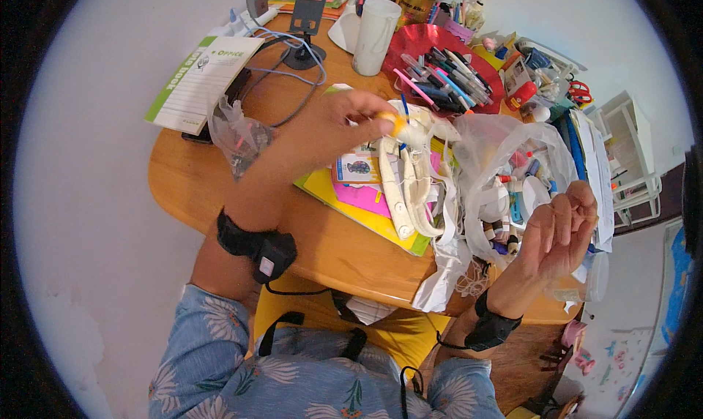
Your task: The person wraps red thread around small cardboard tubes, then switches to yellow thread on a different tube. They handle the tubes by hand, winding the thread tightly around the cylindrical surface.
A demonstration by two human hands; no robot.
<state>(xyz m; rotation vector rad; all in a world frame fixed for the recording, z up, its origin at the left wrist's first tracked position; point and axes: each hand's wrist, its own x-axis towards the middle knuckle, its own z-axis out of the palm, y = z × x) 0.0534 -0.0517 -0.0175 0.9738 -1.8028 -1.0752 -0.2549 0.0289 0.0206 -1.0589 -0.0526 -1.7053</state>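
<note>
My left hand (368, 117) pinches a small yellow-and-white item (396, 123), perhaps a thread spool, above the far part of a fabric pile. Beneath it lie cream fabric straps (394, 191) with buttons, on a yellow folder (362, 216) and a pink sheet (357, 198). My right hand (565, 227) is raised at the right with its fingers curled, beside a clear plastic bag (475, 161) of thread spools (506, 178); whether a thin thread or needle is between its fingertips cannot be told. White fabric (445, 271) hangs over the desk's front edge.
A red tray (401, 40) of pens stands at the back, beside a white cup (376, 37). At the left are a notebook (203, 84), a phone stand (306, 29), cables and a small plastic bag (236, 131). Papers and a clear jar (596, 276) stand at the right.
</note>
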